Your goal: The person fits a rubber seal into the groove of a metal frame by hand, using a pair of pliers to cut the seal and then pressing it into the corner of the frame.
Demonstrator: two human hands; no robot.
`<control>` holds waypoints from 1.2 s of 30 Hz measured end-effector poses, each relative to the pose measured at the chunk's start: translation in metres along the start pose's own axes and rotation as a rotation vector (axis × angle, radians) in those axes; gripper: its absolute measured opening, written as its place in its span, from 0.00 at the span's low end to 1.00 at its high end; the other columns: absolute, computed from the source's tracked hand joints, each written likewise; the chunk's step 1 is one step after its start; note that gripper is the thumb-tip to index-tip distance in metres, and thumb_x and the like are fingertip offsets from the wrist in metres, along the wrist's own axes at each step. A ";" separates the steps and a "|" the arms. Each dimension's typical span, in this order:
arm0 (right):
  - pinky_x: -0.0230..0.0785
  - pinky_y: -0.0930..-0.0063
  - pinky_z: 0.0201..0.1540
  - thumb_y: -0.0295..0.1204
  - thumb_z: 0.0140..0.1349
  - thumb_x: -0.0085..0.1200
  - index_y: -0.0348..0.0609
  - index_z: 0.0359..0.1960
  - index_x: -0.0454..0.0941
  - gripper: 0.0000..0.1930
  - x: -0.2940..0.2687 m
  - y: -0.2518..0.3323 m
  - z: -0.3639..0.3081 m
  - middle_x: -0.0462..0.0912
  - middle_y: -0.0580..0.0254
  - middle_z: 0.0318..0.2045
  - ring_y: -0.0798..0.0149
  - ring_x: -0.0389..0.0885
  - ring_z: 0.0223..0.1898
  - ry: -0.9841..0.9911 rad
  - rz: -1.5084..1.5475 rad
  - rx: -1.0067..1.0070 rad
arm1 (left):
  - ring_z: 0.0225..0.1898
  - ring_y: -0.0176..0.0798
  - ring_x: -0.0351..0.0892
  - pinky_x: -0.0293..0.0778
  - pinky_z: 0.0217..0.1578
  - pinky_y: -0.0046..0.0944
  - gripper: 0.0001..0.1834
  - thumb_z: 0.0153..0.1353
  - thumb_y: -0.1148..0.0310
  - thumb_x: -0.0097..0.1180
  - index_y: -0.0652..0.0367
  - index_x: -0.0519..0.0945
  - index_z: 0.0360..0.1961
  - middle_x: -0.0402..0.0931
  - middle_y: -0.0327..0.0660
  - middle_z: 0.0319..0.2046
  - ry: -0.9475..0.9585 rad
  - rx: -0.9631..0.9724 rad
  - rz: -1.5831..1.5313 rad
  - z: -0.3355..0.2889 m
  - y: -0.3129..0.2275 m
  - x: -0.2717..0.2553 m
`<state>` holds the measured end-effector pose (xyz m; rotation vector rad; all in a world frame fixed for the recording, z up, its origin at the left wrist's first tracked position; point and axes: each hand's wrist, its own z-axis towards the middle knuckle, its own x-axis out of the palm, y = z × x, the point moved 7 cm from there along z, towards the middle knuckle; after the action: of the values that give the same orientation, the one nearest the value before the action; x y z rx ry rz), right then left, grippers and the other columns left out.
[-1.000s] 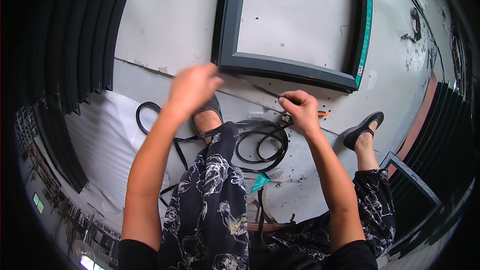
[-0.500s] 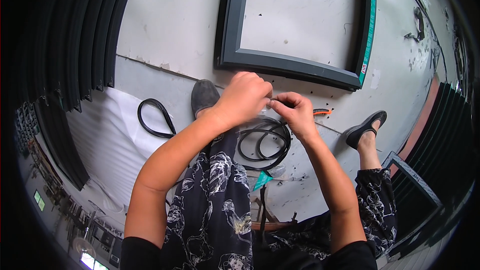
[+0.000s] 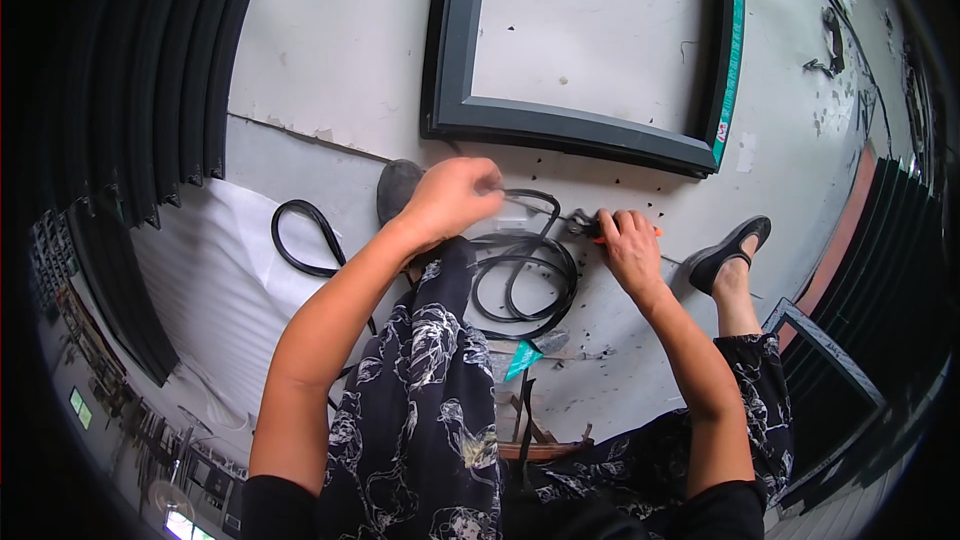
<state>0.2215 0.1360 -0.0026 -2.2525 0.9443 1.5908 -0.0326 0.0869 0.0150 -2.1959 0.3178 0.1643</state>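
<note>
My left hand (image 3: pixel 452 198) is closed around a black rubber strip (image 3: pixel 535 200) that runs across to my right hand and loops down into a coil (image 3: pixel 525 285) on the floor. My right hand (image 3: pixel 628 242) grips a small cutting tool with orange handles (image 3: pixel 592 230), its jaws at the strip's end. Both hands hover over the grey floor just below a dark grey window frame (image 3: pixel 570 130) with a teal strip along its right side. My knees in patterned black trousers sit beneath the arms.
Dark frame profiles (image 3: pixel 150 70) stack along the left and more on the right (image 3: pixel 880 270). A white sheet (image 3: pixel 215 280) carries another black rubber loop (image 3: pixel 305 240). My shoes (image 3: pixel 397 190) (image 3: pixel 730 252) rest on the floor. A teal scrap (image 3: pixel 522 360) lies near my knees.
My left hand swung from the far left over to the right hand, took hold of the rubber strip, then pulled back to the left with it. The right hand stayed in place.
</note>
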 end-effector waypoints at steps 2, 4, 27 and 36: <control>0.64 0.63 0.45 0.28 0.41 0.56 0.43 0.43 0.70 0.23 -0.001 -0.003 -0.004 0.73 0.55 0.32 0.53 0.70 0.39 0.029 0.029 0.012 | 0.36 0.44 0.77 0.71 0.39 0.37 0.13 0.46 0.66 0.54 0.63 0.78 0.32 0.78 0.48 0.31 0.026 -0.029 -0.036 0.001 0.006 0.001; 0.65 0.61 0.43 0.25 0.41 0.53 0.42 0.41 0.70 0.20 -0.030 -0.007 -0.002 0.74 0.56 0.33 0.53 0.71 0.39 -0.030 0.337 0.203 | 0.36 0.42 0.77 0.71 0.39 0.36 0.14 0.47 0.66 0.55 0.63 0.78 0.33 0.78 0.48 0.31 0.043 -0.065 -0.072 0.000 0.012 -0.002; 0.64 0.60 0.35 0.27 0.51 0.54 0.36 0.33 0.68 0.11 -0.037 0.107 0.070 0.72 0.50 0.27 0.48 0.71 0.31 0.155 0.861 0.113 | 0.24 0.38 0.76 0.71 0.28 0.35 0.10 0.42 0.70 0.56 0.65 0.78 0.26 0.76 0.45 0.21 0.128 0.013 0.190 0.009 -0.004 -0.024; 0.65 0.58 0.35 0.26 0.51 0.53 0.38 0.32 0.68 0.09 -0.045 0.102 0.070 0.72 0.51 0.29 0.47 0.72 0.32 0.121 0.795 0.151 | 0.25 0.43 0.76 0.72 0.29 0.37 0.10 0.41 0.68 0.56 0.65 0.78 0.25 0.76 0.48 0.21 0.195 0.016 0.273 0.009 -0.010 -0.019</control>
<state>0.0957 0.1109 0.0294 -1.9845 2.0978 1.5525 -0.0485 0.1030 0.0217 -2.1489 0.7262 0.0959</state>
